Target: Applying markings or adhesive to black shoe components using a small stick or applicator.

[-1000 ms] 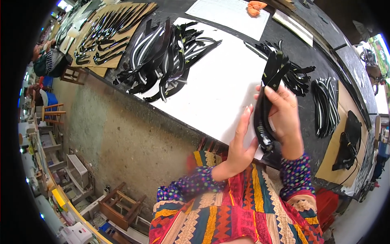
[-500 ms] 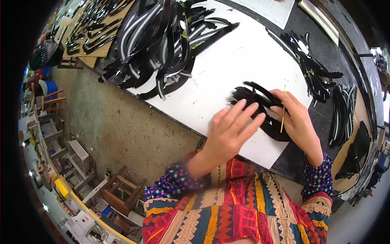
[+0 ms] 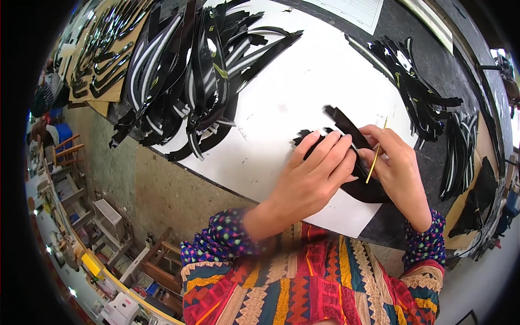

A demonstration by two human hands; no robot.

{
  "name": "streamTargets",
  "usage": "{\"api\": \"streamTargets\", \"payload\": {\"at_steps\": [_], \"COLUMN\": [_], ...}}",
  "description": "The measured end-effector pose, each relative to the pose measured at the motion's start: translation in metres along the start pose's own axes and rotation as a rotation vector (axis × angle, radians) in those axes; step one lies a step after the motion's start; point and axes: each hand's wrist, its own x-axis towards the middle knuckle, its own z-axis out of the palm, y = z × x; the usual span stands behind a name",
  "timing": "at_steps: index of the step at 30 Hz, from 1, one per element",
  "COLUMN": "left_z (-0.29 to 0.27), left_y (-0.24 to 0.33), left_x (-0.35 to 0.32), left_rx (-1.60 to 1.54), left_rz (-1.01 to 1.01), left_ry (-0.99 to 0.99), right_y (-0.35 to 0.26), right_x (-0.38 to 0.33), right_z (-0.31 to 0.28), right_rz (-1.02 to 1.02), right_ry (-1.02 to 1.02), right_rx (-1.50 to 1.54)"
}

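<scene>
Black cut pieces [image 3: 357,179] lie stacked on a white sheet [image 3: 303,103] at the near edge of the bench [image 3: 428,59], pinned under both hands. Farther along the sheet sits a big heap of black-and-white strips [image 3: 189,81], with a smaller dark pile [image 3: 417,92] toward the right edge. Left hand [image 3: 311,181] presses flat, fingers spread on the stack. Right hand [image 3: 398,168] pinches a thin yellow stick [image 3: 376,151] between its fingers.
</scene>
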Motion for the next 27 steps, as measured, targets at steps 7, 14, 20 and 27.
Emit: {"api": "streamTargets", "payload": {"at_steps": [7, 14, 20, 27], "left_z": [0.002, -0.003, 0.000, 0.000], "left_y": [0.001, -0.003, -0.006, -0.002], "left_x": [0.004, 0.004, 0.014, 0.014], "left_rx": [0.128, 0.093, 0.247, 0.280], "left_rz": [-0.028, -0.030, -0.034, -0.051], "left_ry": [-0.090, -0.097, -0.128, -0.110], "right_y": [0.011, 0.015, 0.019, 0.023], "right_x": [-0.003, -0.004, -0.003, -0.003], "right_z": [0.001, 0.006, 0.004, 0.005], "right_rz": [-0.281, -0.188, -0.063, 0.021], "right_ry": [0.258, 0.214, 0.171, 0.361], "right_rx": [-0.562, -0.197, 0.018, 0.147]}}
